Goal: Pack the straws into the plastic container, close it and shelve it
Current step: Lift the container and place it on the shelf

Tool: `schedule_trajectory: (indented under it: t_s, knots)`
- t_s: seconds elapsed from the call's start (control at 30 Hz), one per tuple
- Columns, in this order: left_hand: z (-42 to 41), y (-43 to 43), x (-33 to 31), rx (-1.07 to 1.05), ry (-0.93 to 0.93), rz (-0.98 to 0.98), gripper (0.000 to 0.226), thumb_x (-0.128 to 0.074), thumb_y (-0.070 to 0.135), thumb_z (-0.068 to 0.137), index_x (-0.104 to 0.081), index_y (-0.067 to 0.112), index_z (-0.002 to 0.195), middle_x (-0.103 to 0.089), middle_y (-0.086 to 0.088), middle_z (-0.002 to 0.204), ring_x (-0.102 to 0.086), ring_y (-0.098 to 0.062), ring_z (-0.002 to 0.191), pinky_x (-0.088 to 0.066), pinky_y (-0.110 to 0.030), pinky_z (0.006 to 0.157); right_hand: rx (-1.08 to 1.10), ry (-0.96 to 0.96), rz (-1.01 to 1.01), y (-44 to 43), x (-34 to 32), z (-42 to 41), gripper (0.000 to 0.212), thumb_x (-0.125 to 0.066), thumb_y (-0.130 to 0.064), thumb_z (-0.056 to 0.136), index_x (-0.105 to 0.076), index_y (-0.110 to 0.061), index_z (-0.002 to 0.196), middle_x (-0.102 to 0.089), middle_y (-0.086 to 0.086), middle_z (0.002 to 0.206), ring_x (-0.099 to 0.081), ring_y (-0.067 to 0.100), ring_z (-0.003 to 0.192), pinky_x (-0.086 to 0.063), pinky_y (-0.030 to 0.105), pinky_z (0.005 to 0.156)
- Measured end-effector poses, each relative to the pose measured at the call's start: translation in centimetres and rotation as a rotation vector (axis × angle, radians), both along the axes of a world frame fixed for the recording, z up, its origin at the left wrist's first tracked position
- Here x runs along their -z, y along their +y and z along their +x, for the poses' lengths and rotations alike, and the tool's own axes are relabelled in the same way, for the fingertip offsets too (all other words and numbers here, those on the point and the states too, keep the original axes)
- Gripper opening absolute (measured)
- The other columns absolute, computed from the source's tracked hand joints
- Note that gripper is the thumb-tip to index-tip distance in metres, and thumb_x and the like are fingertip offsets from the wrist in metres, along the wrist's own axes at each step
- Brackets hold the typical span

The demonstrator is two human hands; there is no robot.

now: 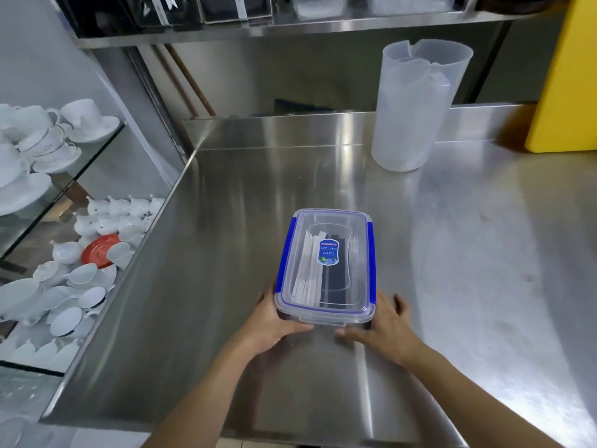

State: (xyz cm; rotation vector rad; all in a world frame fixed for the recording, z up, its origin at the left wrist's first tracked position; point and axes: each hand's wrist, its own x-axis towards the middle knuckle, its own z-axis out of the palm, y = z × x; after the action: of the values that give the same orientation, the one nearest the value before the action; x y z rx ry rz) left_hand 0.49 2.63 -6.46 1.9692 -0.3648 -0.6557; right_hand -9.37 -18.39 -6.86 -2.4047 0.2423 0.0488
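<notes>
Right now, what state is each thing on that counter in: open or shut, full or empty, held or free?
Container: lid on, held at its near end by both hands.
Straws: inside the container, lying flat.
Left hand: grip on the container's left near corner.
Right hand: grip on the right near corner.
Jug: upright, open top, free.

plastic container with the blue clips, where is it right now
In the head view the plastic container sits low centre on the steel counter, lid on, gripped at its near end between the left hand and right hand.
</notes>
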Motion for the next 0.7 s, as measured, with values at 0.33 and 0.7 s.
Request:
schedule_trajectory:
  t_s: [0.33, 0.7]
  knots:
    - [-0.2, -2.1, -2.8, -0.311, -0.096, -0.364, 0.043, -0.087, 0.027, 0.056, -0.07, 0.028, 0.096, -0.075, 0.007, 0.095, -0.068, -0.012, 0.091, -0.052, -0.015, 0.07, 0.014, -0.099, 0.221, -0.9, -4.9, 3.0, 0.046, -0.066, -0.047, 0.076, -0.045, -0.048, 0.117, -0.047, -0.025, 0.122, -0.034, -0.001, 0.119, -0.012, 0.038, 0.113]
    - [9.0, -5.6, -16.4, -0.275, -0.407, -0.487, 0.045, -0.083, 0.045, 0.06, -0.065, 0.042, 0.101, -0.07, 0.016, 0.105, -0.059, -0.003, 0.105, -0.047, -0.025, 0.087, -0.102, -0.333, 0.259, -4.9, -17.8, 13.5, 0.066, -0.061, -0.071, 0.058, -0.047, -0.048, 0.118, -0.056, -0.014, 0.128, -0.049, 0.013, 0.12, -0.03, 0.052, 0.11]
